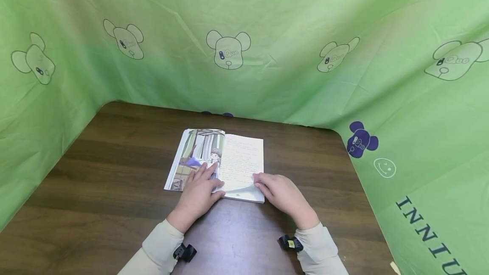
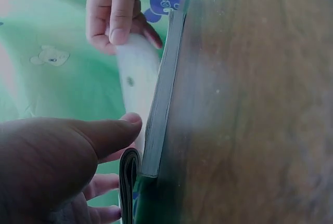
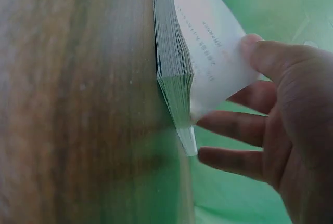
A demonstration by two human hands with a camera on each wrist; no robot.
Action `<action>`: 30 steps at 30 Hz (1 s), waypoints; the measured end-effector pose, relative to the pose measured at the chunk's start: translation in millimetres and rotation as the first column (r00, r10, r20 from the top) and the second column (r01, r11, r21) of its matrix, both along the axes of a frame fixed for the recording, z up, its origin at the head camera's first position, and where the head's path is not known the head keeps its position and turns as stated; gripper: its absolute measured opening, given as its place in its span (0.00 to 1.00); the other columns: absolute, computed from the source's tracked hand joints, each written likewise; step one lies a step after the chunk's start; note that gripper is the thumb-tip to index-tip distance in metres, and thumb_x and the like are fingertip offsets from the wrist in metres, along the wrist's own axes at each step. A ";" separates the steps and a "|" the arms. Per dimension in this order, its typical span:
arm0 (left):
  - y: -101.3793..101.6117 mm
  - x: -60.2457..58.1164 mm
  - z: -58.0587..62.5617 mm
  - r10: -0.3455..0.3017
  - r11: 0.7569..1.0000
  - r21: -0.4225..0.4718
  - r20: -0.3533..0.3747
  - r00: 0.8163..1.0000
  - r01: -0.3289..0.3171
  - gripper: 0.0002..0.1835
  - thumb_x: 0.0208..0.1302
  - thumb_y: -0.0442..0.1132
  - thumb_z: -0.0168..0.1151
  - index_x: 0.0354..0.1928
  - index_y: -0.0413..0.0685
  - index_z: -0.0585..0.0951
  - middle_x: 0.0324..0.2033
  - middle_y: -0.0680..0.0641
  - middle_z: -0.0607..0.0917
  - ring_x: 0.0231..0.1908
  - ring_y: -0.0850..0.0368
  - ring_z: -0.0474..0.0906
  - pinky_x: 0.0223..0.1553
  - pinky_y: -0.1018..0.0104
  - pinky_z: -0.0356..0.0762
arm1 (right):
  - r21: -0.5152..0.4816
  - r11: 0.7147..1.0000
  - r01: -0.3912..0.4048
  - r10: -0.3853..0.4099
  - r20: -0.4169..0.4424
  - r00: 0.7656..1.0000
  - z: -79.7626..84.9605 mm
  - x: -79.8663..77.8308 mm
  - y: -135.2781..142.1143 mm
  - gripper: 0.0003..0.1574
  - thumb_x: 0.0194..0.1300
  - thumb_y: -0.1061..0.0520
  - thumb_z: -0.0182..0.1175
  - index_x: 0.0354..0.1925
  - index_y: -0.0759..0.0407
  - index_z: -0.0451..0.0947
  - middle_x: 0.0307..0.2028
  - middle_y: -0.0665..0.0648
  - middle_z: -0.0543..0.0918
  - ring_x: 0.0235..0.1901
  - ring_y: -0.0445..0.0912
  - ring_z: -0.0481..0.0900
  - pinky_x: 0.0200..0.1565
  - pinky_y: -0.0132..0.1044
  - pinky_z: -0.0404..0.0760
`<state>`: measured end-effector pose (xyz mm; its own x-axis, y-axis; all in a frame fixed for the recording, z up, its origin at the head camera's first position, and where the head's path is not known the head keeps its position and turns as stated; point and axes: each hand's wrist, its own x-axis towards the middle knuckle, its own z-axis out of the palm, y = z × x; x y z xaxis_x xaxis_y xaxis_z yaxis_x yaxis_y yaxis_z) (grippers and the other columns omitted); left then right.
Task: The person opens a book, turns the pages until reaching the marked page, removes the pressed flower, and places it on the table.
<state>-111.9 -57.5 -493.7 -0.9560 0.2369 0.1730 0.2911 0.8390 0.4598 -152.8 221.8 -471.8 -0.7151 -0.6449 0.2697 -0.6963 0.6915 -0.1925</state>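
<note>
At the centre of a brown wooden tabletop (image 1: 122, 160), inside a booth hung with green cloth (image 1: 267, 88), a paperback book (image 1: 233, 152) lies open before a seated-height view of two pale sleeves (image 1: 162, 245). Taking twelve o'clock as straight away from the person, I see the left hand (image 1: 199, 192) come in at seven o'clock, its fingers (image 1: 206, 172) extended and slightly spread across the illustrated page (image 1: 202, 145), resting on it without gripping. At four o'clock, the right hand (image 1: 282, 194) pinches the near outer corner of the printed page (image 3: 221, 47) between thumb and forefinger, the remaining fingers apart and holding nothing; the leaf bows up off the pages beneath. The single sheet looks light, limp and smooth, apt to crease or tear if tugged, and neighbouring leaves may well cling to it. The block below appears thick and steadier, with some weight, though its bent pages could spring back. A gentle pinch at the four o'clock corner seems the surest hold, with a flat palm near the spine to steady the rest.
</note>
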 end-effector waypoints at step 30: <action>-13.3 -7.2 1.0 0.113 0.993 -0.013 -0.276 0.955 -0.122 0.62 0.51 0.46 0.81 0.82 0.48 0.51 0.80 0.33 0.44 0.78 0.32 0.44 0.71 0.30 0.55 | -0.010 1.000 0.026 -0.025 0.094 0.995 -6.0 -4.1 3.8 0.34 0.67 0.44 0.69 0.67 0.53 0.76 0.72 0.57 0.73 0.73 0.53 0.68 0.73 0.56 0.64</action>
<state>-119.2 -70.9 -492.7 -0.8943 0.1347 0.4268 0.3010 0.8867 0.3510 -156.9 225.5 -477.8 -0.7539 -0.6231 0.2083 -0.6568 0.7064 -0.2640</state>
